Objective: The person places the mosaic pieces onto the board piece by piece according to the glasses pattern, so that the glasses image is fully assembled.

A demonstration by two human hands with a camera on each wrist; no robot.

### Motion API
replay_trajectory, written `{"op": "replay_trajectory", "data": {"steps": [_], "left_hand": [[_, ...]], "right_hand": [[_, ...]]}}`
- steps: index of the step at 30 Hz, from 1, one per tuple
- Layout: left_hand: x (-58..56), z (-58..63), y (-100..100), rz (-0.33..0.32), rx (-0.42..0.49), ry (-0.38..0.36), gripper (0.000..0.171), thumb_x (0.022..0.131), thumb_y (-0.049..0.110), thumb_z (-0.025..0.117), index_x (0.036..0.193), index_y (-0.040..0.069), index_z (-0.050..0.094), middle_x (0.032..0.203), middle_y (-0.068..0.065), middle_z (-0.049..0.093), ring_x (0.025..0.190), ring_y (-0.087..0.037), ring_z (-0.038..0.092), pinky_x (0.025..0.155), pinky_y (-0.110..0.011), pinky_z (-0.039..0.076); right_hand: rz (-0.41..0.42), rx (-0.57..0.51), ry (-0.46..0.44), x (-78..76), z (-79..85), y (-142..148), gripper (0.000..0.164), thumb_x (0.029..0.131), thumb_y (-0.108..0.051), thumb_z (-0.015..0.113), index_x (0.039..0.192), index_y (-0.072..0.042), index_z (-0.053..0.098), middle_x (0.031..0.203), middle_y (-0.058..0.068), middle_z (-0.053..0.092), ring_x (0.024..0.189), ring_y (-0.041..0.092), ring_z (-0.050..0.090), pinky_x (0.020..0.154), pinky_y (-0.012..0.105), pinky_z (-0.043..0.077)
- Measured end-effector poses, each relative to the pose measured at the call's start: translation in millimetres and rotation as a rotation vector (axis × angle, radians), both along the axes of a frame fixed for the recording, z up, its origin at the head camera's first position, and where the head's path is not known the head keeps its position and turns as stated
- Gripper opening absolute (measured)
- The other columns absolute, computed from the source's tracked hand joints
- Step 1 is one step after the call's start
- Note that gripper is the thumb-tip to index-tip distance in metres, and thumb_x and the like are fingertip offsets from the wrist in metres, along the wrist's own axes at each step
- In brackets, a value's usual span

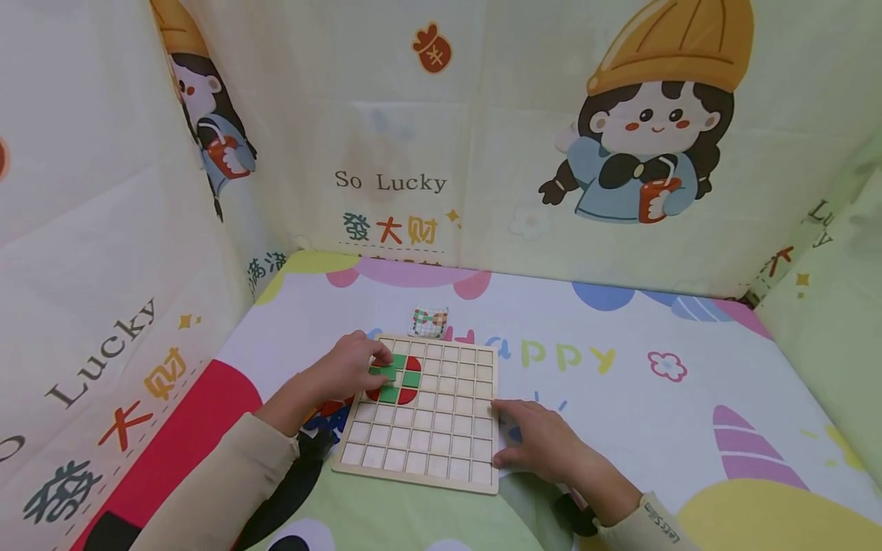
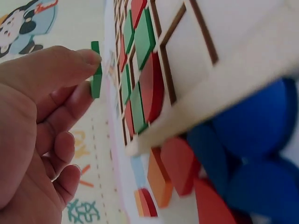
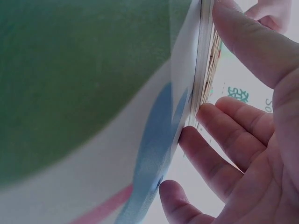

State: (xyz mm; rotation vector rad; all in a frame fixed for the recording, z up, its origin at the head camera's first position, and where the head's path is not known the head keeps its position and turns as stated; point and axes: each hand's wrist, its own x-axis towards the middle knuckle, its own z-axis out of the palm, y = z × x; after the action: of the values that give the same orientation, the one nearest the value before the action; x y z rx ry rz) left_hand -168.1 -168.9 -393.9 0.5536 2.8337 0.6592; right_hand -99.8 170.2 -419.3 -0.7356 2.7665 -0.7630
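Observation:
A wooden grid board (image 1: 441, 442) lies flat on the patterned cloth. Green square tiles (image 1: 411, 379) and red rounded tiles (image 1: 408, 396) fill cells near its far left corner. Over that patch is my left hand (image 1: 350, 366), pinching a green tile (image 2: 96, 86) between thumb and fingers; the left wrist view shows the tile edge-on, apart from the board. My right hand (image 1: 540, 438) rests at the board's right edge, fingers spread and loosely bent, fingertips touching the rim (image 3: 202, 70). My left hand and forearm partly hide the board's left side.
Loose blue pieces (image 2: 257, 123), red pieces (image 2: 180, 163) and an orange piece (image 2: 159, 179) lie beside the board's left edge. Behind the board is a small card with a coloured pattern (image 1: 429, 321). Printed cloth walls (image 1: 482, 153) enclose the back and sides.

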Motion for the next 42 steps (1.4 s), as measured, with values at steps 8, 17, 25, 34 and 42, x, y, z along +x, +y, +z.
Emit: {"op": "replay_trajectory", "data": {"steps": [8,17,25,34,42], "left_hand": [[-6.9,-1.2,22.0,-0.089,0.027,0.003,0.020,0.085,0.020,0.080,0.103,0.014,0.074,0.091,0.008,0.062,0.093,-0.017,0.046,0.074,-0.032,0.046],[-12.0,-7.1,38.1,-0.153,0.005,0.024,0.016,0.086,0.021,0.079,0.101,0.015,0.075,0.091,0.010,0.063,0.094,-0.015,0.048,0.077,-0.032,0.045],[-15.5,-10.9,52.6,-0.166,-0.008,0.007,0.022,0.086,0.022,0.080,0.105,0.014,0.074,0.095,0.007,0.064,0.097,-0.016,0.049,0.080,-0.035,0.047],[-16.1,-14.7,60.0,-0.202,-0.062,0.053,0.017,0.087,0.021,0.077,0.103,0.015,0.075,0.093,0.007,0.065,0.091,-0.015,0.048,0.079,-0.034,0.044],[-14.7,-14.2,60.0,-0.202,-0.061,0.064,0.014,0.088,0.021,0.078,0.100,0.016,0.076,0.091,0.008,0.065,0.090,-0.015,0.049,0.078,-0.034,0.045]], "right_hand": [[0.001,0.003,0.003,0.3,-1.0,0.3,0.076,0.073,-0.033,0.089,0.134,-0.001,0.058,0.132,0.014,0.062,0.123,0.038,0.054,0.100,0.056,0.042],[0.007,0.003,0.006,-0.2,0.1,0.0,0.076,0.073,-0.033,0.089,0.134,-0.001,0.057,0.131,0.015,0.062,0.123,0.038,0.055,0.100,0.056,0.042],[-0.006,0.006,-0.001,-0.5,0.0,0.1,0.076,0.073,-0.034,0.089,0.135,-0.002,0.058,0.133,0.013,0.061,0.124,0.037,0.054,0.101,0.056,0.041],[0.005,0.005,-0.008,-1.1,-0.9,0.5,0.077,0.074,-0.034,0.089,0.135,-0.002,0.057,0.132,0.014,0.061,0.124,0.038,0.054,0.101,0.056,0.041],[0.019,0.002,0.018,-0.7,-1.9,1.1,0.076,0.073,-0.035,0.089,0.134,-0.001,0.057,0.131,0.014,0.062,0.123,0.037,0.055,0.099,0.056,0.043]]}}
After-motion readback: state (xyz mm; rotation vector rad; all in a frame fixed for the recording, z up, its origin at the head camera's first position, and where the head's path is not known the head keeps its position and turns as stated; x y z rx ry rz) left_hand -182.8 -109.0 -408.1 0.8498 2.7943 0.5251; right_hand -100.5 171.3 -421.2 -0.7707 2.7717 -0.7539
